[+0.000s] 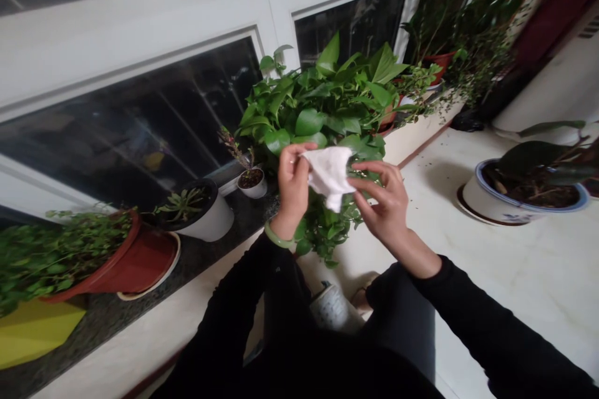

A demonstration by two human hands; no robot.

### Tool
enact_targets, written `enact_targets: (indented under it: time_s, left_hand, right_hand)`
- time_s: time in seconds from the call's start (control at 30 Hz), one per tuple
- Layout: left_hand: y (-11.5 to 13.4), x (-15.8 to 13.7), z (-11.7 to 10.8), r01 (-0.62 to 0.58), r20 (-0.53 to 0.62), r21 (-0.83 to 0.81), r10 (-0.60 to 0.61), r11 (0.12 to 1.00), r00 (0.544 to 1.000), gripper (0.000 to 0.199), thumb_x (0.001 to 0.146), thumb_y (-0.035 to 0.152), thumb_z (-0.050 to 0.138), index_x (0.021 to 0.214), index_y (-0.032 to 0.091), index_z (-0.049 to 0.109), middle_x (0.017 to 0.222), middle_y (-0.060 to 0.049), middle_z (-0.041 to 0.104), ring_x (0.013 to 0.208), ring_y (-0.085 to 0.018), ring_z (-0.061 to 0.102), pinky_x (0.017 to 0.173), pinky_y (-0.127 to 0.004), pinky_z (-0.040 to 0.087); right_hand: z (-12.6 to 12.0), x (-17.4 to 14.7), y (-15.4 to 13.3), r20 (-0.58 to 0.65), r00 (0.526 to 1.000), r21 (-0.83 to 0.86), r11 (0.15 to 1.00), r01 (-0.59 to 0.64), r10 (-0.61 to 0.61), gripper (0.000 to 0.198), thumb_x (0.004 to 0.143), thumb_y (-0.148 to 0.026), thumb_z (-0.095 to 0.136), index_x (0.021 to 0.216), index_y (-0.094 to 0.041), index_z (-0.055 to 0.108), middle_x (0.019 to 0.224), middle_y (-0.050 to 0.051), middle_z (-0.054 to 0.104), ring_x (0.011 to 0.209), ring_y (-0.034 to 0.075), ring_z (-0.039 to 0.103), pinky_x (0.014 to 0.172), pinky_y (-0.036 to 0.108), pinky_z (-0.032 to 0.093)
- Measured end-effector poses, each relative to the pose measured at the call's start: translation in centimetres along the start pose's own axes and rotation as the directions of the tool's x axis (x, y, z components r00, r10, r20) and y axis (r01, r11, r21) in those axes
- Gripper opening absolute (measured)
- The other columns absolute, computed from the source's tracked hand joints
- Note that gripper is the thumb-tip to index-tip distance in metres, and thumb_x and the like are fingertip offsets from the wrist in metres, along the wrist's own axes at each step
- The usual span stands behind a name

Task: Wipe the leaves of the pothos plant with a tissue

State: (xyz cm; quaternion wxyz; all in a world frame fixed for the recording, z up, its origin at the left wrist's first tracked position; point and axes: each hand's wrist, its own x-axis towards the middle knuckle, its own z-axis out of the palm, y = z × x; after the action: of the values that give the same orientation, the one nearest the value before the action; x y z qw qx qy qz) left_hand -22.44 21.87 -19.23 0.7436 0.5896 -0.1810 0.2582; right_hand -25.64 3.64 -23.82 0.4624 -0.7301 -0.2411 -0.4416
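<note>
A small white cloth point(329, 173) is stretched between my two hands, in front of a bushy green leafy plant point(311, 121). My left hand point(294, 182), with a pale green bangle at the wrist, pinches the cloth's upper left corner between thumb and fingers. On the other side my right hand point(382, 202) has its thumb and fingertips at the cloth's right edge, fingers partly spread. Trailing leaves of the plant hang below the cloth and between my wrists.
A dark stone sill point(196, 265) carries a red-brown pot point(133, 262), a grey-white pot point(208, 215) and a small white pot point(253, 184). Windows stand behind. On the floor at right sits a blue-rimmed white pot point(496, 199). A patterned container point(334, 308) stands between my legs.
</note>
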Motion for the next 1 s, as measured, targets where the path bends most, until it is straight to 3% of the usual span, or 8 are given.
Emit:
enact_targets:
  time_s: [0.1,0.33,0.47,0.6,0.73,0.8,0.87,1.0]
  left_hand:
    - [-0.1,0.1,-0.1,0.103,-0.013,-0.107,-0.105,0.989,0.994,0.035,0.092,0.056,0.077,0.1,0.027,0.06,0.114,-0.004,0.075,0.101,-0.018,0.071,0.091,-0.031,0.058]
    - [0.1,0.2,-0.2,0.219,0.043,-0.122,-0.215,0.968,0.976,0.034,0.092,0.054,0.078,0.098,0.027,0.057,0.112,-0.003,0.077,0.106,-0.021,0.074,0.094,-0.034,0.059]
    - [0.0,0.3,-0.7,0.12,0.114,-0.024,-0.117,0.992,0.987,0.035,0.091,0.058,0.078,0.097,0.027,0.061,0.111,-0.004,0.075,0.099,-0.019,0.071,0.089,-0.032,0.058]
    - [0.1,1.2,-1.9,-0.159,0.12,0.136,0.143,0.978,0.982,0.034,0.092,0.058,0.076,0.094,0.026,0.064,0.109,-0.006,0.074,0.108,-0.022,0.07,0.098,-0.036,0.055]
    - [-0.3,2.1,-3.1,-0.266,0.147,0.295,0.232,0.918,0.962,0.026,0.096,0.052,0.071,0.095,0.027,0.066,0.111,-0.007,0.073,0.112,-0.024,0.069,0.103,-0.04,0.054]
    - [-0.8,2.4,-3.4,-0.223,0.162,0.337,0.177,0.915,0.971,0.022,0.096,0.048,0.072,0.097,0.027,0.067,0.108,-0.006,0.073,0.108,-0.022,0.069,0.101,-0.038,0.054]
    - [-1.3,2.5,-3.5,-0.097,0.14,0.31,0.056,0.946,0.989,0.021,0.094,0.047,0.074,0.096,0.027,0.066,0.099,-0.003,0.072,0.096,-0.02,0.069,0.092,-0.033,0.056]
    - [-1.8,1.9,-3.2,0.297,0.106,0.095,-0.306,0.95,0.946,0.03,0.096,0.056,0.067,0.103,0.026,0.063,0.095,-0.003,0.072,0.08,-0.016,0.067,0.072,-0.028,0.054]
  right_hand:
    - [0.5,-1.2,-0.9,0.06,0.997,0.003,0.999,0.041,-0.041,0.016,0.094,-0.036,0.079,0.11,-0.035,0.078,0.129,0.007,0.076,0.126,0.034,0.068,0.111,0.061,0.053]
    - [0.6,0.9,-0.4,0.164,0.95,0.283,0.909,-0.305,0.267,0.074,0.093,-0.063,0.074,0.156,-0.03,0.053,0.165,0.013,0.055,0.148,0.033,0.058,0.117,0.051,0.054]
    - [0.4,2.4,0.2,0.31,0.892,0.31,0.852,-0.421,0.328,0.043,0.082,-0.054,0.086,0.112,-0.025,0.077,0.112,0.006,0.08,0.103,0.026,0.075,0.093,0.04,0.061]
    - [0.2,2.6,0.5,0.22,0.817,0.295,0.762,-0.577,0.533,0.03,0.076,-0.044,0.088,0.073,-0.023,0.068,0.065,-0.004,0.063,0.057,0.013,0.053,0.054,0.026,0.044]
    - [0.2,2.9,1.0,0.367,0.629,0.448,0.463,-0.765,0.685,0.033,0.067,-0.048,0.09,0.074,-0.023,0.069,0.062,-0.004,0.064,0.052,0.013,0.053,0.048,0.026,0.043]
    - [0.3,3.0,1.2,0.467,0.509,0.476,0.28,-0.834,0.723,0.037,0.064,-0.049,0.092,0.082,-0.022,0.074,0.072,0.0,0.074,0.059,0.017,0.063,0.051,0.029,0.051]
    - [0.5,3.0,1.4,0.471,0.441,0.478,0.199,-0.855,0.764,0.041,0.063,-0.049,0.094,0.086,-0.021,0.074,0.076,0.002,0.077,0.062,0.019,0.067,0.053,0.031,0.055]
    - [0.9,2.6,1.7,0.355,0.523,0.519,0.302,-0.8,0.775,0.043,0.065,-0.049,0.096,0.088,-0.024,0.07,0.075,-0.001,0.075,0.063,0.018,0.068,0.06,0.033,0.058]
